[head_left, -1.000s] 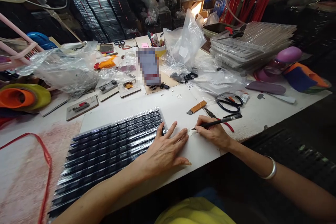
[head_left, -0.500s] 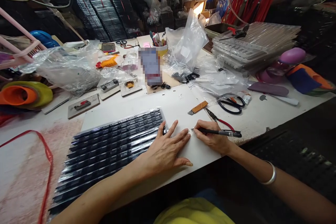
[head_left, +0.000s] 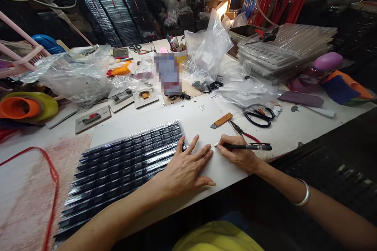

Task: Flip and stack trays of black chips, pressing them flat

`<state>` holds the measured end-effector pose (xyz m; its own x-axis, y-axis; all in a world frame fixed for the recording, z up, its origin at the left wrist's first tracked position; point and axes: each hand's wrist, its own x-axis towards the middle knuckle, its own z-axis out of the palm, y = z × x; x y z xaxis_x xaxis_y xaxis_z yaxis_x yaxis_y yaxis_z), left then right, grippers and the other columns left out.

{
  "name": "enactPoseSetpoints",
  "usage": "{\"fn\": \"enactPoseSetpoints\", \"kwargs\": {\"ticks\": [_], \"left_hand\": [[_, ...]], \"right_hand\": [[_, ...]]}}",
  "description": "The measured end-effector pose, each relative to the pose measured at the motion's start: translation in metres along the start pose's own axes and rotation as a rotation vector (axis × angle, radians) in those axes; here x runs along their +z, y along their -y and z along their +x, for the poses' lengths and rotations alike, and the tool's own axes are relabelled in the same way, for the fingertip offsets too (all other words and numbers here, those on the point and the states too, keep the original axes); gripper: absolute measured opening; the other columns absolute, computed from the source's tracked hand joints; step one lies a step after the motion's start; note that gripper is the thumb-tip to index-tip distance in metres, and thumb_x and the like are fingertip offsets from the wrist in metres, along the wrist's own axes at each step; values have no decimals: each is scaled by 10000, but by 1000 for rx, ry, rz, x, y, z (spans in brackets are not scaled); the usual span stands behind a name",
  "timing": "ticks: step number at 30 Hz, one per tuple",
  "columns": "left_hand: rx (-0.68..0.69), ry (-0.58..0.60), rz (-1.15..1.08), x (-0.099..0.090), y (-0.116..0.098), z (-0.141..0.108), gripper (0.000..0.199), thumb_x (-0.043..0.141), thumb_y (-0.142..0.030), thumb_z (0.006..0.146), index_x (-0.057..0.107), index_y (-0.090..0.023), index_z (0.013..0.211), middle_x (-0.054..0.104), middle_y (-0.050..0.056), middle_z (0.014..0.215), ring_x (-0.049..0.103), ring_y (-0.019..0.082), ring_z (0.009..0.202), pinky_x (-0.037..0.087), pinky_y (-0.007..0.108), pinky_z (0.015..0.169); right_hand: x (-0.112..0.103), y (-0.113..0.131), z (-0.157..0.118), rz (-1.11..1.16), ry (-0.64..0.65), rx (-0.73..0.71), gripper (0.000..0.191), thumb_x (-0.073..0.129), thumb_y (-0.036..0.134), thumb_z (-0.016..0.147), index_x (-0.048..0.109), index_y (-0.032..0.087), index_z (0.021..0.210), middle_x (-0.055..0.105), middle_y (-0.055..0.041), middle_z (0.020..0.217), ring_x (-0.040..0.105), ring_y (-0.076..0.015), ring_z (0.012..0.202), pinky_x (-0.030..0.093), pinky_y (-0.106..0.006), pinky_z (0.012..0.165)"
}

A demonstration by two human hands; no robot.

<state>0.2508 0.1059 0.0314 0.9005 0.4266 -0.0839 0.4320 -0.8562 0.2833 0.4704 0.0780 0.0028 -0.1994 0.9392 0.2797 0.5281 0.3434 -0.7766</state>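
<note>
My right hand [head_left: 237, 151] is closed around a black pen [head_left: 256, 146], its tip low over the white board [head_left: 200, 113]. Flat on that board, fingers spread, lies my left hand [head_left: 188, 164], its fingertips close to the pen tip. A small pale piece [head_left: 214, 146] lies between the two hands; its details are too small to make out. To the left of my left hand, and partly under its wrist, is a clear tray [head_left: 129, 160] filled with rows of black parts.
An orange-handled cutter [head_left: 222, 120], red-handled pliers [head_left: 246, 131] and black-handled scissors [head_left: 259, 117] lie beyond my right hand. Plastic bags [head_left: 206, 51] and stacked clear trays [head_left: 285, 51] stand farther back. A red strap [head_left: 53, 172] runs along the left, and the table edge is close to me.
My right hand and the pen have shifted very slightly, the pen tilting a little. My left hand stays flat in place.
</note>
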Motion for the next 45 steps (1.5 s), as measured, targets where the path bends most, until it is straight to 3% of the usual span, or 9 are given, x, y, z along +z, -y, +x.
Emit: {"fn": "enactPoseSetpoints", "kwargs": {"ticks": [13,24,32,45], "left_hand": [[-11,11,36,-3,-3,0,759,268,-697,841,294,-226,1437,374,84,1460,109,358,1399,39,635,1068],[3,-3,17,0,-1,0,745,268,-686,852,295,-224,1436,367,77,1465,82,350,1404,-15,619,1074],[-13,1,42,-4,-2,1,748,280,-697,841,312,-235,1429,388,75,1453,134,365,1393,59,635,1068],[-8,13,14,-4,-1,1,753,274,-693,842,302,-227,1433,378,79,1459,92,363,1400,30,654,1063]], "right_hand": [[0,-1,-1,1,10,4,163,486,159,805,463,203,649,475,39,572,433,-110,523,329,-250,517],[-1,3,1,6,-10,15,166,492,156,775,444,203,624,469,38,559,427,-111,522,318,-260,528],[-8,0,3,64,-80,73,163,490,179,801,490,204,640,519,24,582,479,-127,554,373,-260,540],[-4,0,3,10,-23,35,161,493,161,795,470,204,642,504,31,574,456,-118,532,343,-262,531]]}}
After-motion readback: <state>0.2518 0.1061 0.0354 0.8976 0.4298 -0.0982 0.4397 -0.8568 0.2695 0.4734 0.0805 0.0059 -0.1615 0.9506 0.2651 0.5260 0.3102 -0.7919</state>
